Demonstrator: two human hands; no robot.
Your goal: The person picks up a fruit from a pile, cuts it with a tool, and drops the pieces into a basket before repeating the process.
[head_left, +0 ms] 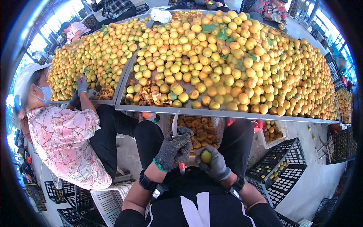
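Note:
My left hand (pixel 174 148), in a dark grey knitted glove, is closed round a knife (pixel 175 125). Its curved blade points up, and the red and white handle end sticks out below the fist. Beside it, my right hand (pixel 216 166), in a smoother grey glove, holds a whole greenish-yellow apricot (pixel 206 156). The blade and this fruit are apart. Just beyond my hands, between my knees, a white basket (pixel 218 130) contains cut orange apricot halves (pixel 196 130).
A metal-edged table (pixel 227 114) heaped with apricots (pixel 242 64) spans the front, with peel-like scraps (pixel 149 96) near its edge. At left sits a co-worker (pixel 62 128) in a floral top. Black crates (pixel 281 170) stand at right. More people work across the table.

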